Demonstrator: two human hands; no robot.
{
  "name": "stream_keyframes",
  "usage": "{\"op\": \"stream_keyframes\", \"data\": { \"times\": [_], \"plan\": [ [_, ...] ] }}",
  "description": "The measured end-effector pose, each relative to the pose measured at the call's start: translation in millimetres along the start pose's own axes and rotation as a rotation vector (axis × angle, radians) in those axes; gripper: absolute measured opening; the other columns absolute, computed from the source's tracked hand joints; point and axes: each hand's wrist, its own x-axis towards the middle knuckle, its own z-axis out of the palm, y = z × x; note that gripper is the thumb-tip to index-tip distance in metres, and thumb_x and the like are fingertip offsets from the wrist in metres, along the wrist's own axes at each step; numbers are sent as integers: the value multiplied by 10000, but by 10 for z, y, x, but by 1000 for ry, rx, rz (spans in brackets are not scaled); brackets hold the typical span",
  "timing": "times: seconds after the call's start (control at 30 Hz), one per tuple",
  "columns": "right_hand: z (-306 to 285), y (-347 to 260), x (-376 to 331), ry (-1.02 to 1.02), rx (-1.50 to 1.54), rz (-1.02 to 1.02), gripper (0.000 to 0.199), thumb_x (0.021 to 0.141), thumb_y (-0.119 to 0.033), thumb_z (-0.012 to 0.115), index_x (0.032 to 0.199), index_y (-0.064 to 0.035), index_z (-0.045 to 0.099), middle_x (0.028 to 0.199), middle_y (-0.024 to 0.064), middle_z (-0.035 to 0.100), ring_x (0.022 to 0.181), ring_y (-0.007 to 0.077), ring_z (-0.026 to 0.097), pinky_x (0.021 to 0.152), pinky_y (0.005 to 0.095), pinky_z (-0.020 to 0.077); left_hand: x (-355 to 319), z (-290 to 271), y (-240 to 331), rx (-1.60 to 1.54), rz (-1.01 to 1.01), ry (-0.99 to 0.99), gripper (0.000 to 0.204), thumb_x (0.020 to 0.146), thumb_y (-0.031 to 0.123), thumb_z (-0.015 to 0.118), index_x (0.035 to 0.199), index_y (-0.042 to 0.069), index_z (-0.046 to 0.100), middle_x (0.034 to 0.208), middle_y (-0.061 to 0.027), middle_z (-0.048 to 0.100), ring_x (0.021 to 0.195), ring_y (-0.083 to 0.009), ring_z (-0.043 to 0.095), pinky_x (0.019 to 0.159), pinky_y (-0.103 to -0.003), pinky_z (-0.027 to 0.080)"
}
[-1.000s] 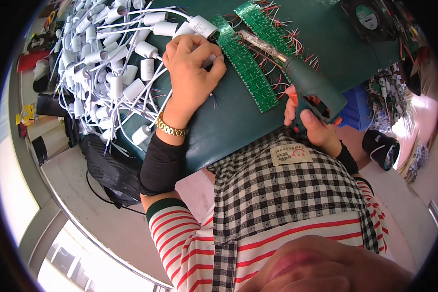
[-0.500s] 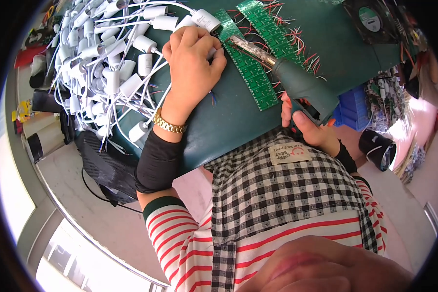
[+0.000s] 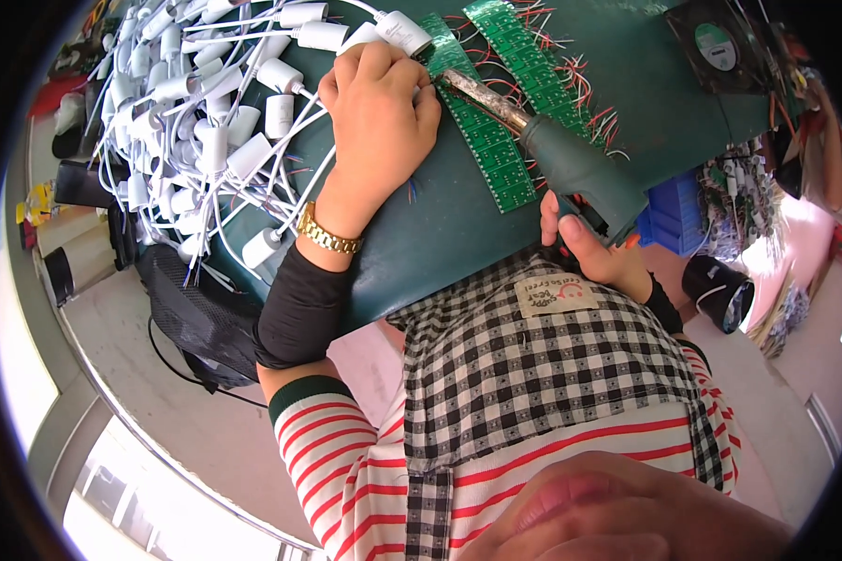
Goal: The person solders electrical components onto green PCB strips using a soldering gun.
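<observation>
My left hand [image 3: 384, 131] is closed beside the upper end of a green circuit board strip [image 3: 486, 154]. What its fingers pinch is hidden beneath them. A white cylindrical housing with a cable [image 3: 402, 34] lies just beyond the knuckles. In my right hand [image 3: 594, 251], below the boards, is a dark green soldering gun [image 3: 580, 168]. Its stained metal barrel [image 3: 486, 99] points up and left across the strip, with the end close to my left fingertips. A second green board strip [image 3: 529, 65], with red and white wires along its edges, lies to the right.
A big heap of white cabled housings [image 3: 213, 150] covers the table's left side. A black fan [image 3: 716, 47] sits at the far right of the green tabletop [image 3: 440, 234]. Beyond the right edge are a blue bin [image 3: 674, 213] and a black bucket [image 3: 718, 292].
My left hand has shifted slightly, with the fingers still curled. The soldering gun keeps nearly the same place across the board strip. The whole view has moved a little.
</observation>
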Motion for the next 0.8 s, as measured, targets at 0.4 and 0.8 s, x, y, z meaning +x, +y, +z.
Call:
{"op": "stream_keyframes", "data": {
  "times": [0.4,0.8],
  "plan": [
    [9,0,2,71,238,-87,499,856,-368,589,1131,22,441,759,95,519,652,192,552,596,310,475,-15,47,-22,-16,22,45,86,684,98,650,767,80,633,928,-45,538,1002,-277,481,824,-426,335],
    [-19,10,-30,95,290,-104,583,872,-424,556,1182,49,413,722,111,518,601,215,560,565,314,466,12,25,-17,4,13,31,85,687,98,653,768,81,636,918,-38,542,994,-274,493,833,-425,341]
  ]
}}
